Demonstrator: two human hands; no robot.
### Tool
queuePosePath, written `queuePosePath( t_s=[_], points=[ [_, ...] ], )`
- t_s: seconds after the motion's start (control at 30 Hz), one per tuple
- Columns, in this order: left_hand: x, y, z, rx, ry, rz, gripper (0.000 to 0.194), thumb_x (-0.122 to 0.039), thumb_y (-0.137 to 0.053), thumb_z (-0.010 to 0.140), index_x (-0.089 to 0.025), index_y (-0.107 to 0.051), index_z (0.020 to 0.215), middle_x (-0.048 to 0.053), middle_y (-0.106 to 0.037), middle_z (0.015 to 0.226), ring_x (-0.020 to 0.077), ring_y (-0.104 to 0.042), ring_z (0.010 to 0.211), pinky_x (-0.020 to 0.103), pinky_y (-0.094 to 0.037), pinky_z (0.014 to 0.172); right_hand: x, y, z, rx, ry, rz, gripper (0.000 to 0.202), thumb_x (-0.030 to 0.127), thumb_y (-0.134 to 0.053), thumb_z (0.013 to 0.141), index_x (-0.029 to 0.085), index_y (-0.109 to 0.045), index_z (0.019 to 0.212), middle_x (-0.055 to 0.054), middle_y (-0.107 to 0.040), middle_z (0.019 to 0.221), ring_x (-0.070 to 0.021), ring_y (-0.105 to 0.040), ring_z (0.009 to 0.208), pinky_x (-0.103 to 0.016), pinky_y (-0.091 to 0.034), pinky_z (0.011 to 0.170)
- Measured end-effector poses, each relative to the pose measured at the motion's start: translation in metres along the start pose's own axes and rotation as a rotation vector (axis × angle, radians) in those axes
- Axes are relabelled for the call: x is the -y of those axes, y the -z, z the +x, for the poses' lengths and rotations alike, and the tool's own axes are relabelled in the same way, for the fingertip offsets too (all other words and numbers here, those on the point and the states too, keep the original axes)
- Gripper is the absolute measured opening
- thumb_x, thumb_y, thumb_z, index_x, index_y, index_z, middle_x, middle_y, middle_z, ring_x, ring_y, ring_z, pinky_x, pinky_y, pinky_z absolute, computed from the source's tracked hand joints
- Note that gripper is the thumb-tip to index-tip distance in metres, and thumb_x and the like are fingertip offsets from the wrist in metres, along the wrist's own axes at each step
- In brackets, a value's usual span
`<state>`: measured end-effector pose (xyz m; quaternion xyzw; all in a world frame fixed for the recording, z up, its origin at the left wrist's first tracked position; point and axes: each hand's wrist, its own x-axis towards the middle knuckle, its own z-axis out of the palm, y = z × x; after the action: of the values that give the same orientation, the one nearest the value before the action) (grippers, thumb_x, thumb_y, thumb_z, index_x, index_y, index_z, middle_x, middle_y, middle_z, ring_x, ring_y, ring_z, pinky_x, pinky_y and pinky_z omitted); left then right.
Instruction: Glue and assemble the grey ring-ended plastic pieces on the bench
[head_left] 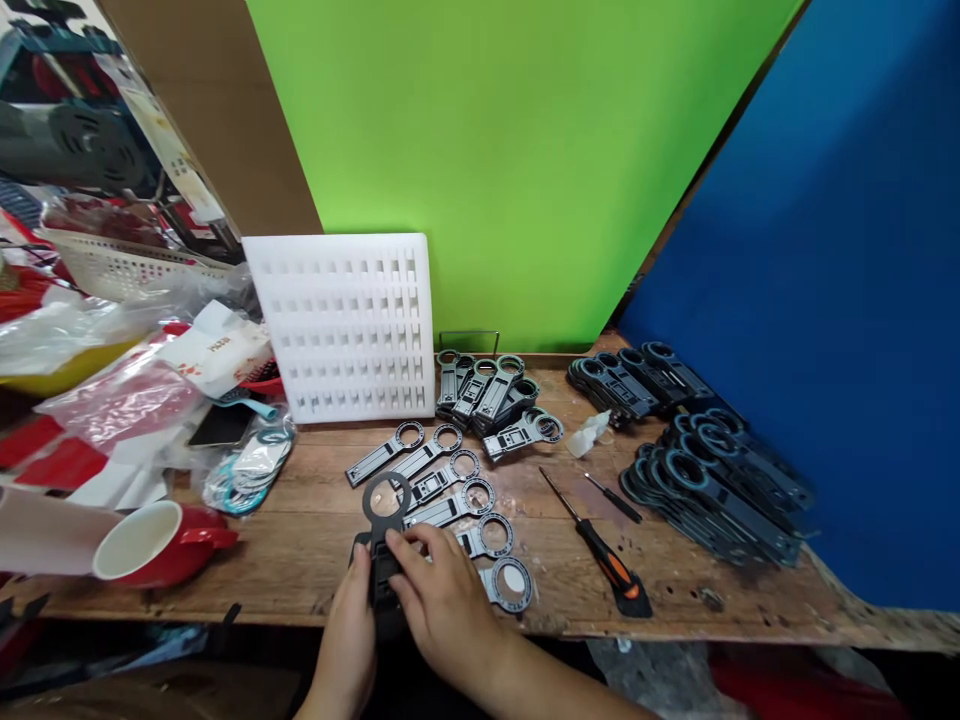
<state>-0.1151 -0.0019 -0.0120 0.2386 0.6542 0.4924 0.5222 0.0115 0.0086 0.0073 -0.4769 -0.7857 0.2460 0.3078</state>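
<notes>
While the left hand [351, 622] is clamped round the lower part of a black ring-ended part [384, 524], the right hand [454, 608] has thumb and fingertips on its face from the right; can't tell if these grip or only press. Part is held up at the front edge of the counter [319, 510], ring end pointing away from the person, lower end partly covered by fingers.

Just beyond the hands: row of six grey ring-ended pieces [450, 508], rings to the right, the nearest ones partly behind the right hand. White disc [514, 578] shows within the nearest ring. Behind the row, heap of similar pieces [491, 395], touching or just beside a white slotted block [337, 330] that stands upright on its left. Right side: two dark stacks of ring-ended parts, far one [626, 388], near one [712, 490]. Between row and near stack, large screwdriver [600, 550], orange-black handle, plus smaller screwdriver [616, 499]. Red mug [184, 556] far left, well apart from the row.
</notes>
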Motion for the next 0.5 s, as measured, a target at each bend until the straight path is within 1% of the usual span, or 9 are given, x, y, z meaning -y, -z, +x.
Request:
queuePosePath(
  t_s=[0.07,0.1,0.13,0.2,0.27,0.33,0.4,0.5],
  points=[
    [-0.0023,-0.0036,-0.0003,0.041,0.151,-0.166,0.042,-0.048,-0.05,0.081,-0.016,-0.065,0.103,0.01,-0.066,0.113,0.026,-0.052,0.118,0.039,-0.038,0.103,0.0032,0.0012,0.0004,-0.005,-0.028,0.025,0.041,0.016,-0.055,0.083,0.025,-0.053,0.122,-0.009,-0.055,0.115,-0.0235,-0.051,0.104,-0.04,-0.046,0.088],
    [-0.003,-0.0045,-0.0015,0.062,0.199,-0.236,0.038,-0.046,-0.054,0.079,-0.017,-0.065,0.101,0.009,-0.069,0.108,0.0258,-0.055,0.114,0.039,-0.042,0.1,0.0042,0.0018,0.0006,-0.005,-0.04,0.047,0.037,0.015,-0.056,0.082,0.024,-0.054,0.118,-0.009,-0.055,0.114,-0.0233,-0.051,0.104,-0.04,-0.045,0.089],
    [-0.0033,-0.0047,-0.0032,0.073,0.235,-0.281,0.035,-0.043,-0.058,0.077,-0.017,-0.066,0.099,0.008,-0.07,0.104,0.0255,-0.057,0.112,0.039,-0.044,0.098,0.0046,0.0022,0.0007,-0.004,-0.057,0.076,0.033,0.015,-0.057,0.082,0.023,-0.056,0.113,-0.008,-0.056,0.113,-0.0228,-0.051,0.104,-0.039,-0.045,0.09],
    [-0.0035,-0.003,-0.0064,0.069,0.277,-0.297,0.033,-0.04,-0.066,0.07,-0.017,-0.068,0.094,0.007,-0.072,0.099,0.0261,-0.058,0.11,0.038,-0.046,0.095,0.0039,0.0029,0.0005,0.005,-0.099,0.139,0.023,0.015,-0.058,0.081,0.021,-0.057,0.102,-0.007,-0.057,0.107,-0.0211,-0.052,0.1,-0.036,-0.045,0.087],
    [-0.0035,-0.0002,-0.0082,0.08,0.27,-0.256,0.037,-0.043,-0.071,0.063,-0.017,-0.07,0.09,0.008,-0.072,0.097,0.0285,-0.058,0.11,0.039,-0.047,0.094,0.0022,0.0035,0.0001,0.031,-0.14,0.194,0.015,0.016,-0.059,0.08,0.02,-0.056,0.094,-0.005,-0.058,0.098,-0.0188,-0.054,0.094,-0.032,-0.045,0.082],
    [-0.0039,0.002,-0.0082,0.084,0.224,-0.184,0.045,-0.05,-0.074,0.056,-0.016,-0.071,0.086,0.008,-0.072,0.096,0.0308,-0.055,0.113,0.04,-0.045,0.096,0.0004,0.0043,0.0001,0.069,-0.163,0.225,0.012,0.018,-0.061,0.08,0.02,-0.055,0.091,-0.002,-0.059,0.092,-0.0169,-0.055,0.089,-0.029,-0.044,0.078],
    [-0.005,0.0028,-0.0077,0.085,0.164,-0.109,0.053,-0.057,-0.076,0.048,-0.017,-0.072,0.083,0.007,-0.072,0.097,0.0318,-0.051,0.118,0.039,-0.04,0.101,-0.0009,0.0054,0.0009,0.102,-0.173,0.238,0.012,0.018,-0.062,0.08,0.02,-0.057,0.09,-0.001,-0.06,0.091,-0.0159,-0.056,0.087,-0.027,-0.043,0.077],
    [-0.0063,0.0025,-0.0078,0.093,0.118,-0.055,0.058,-0.061,-0.077,0.04,-0.019,-0.073,0.079,0.005,-0.073,0.096,0.0319,-0.049,0.12,0.038,-0.035,0.105,-0.0019,0.0075,0.0033,0.129,-0.143,0.24,0.011,0.019,-0.063,0.081,0.02,-0.06,0.092,-0.001,-0.061,0.094,-0.0154,-0.056,0.09,-0.026,-0.043,0.08]
  ],
)
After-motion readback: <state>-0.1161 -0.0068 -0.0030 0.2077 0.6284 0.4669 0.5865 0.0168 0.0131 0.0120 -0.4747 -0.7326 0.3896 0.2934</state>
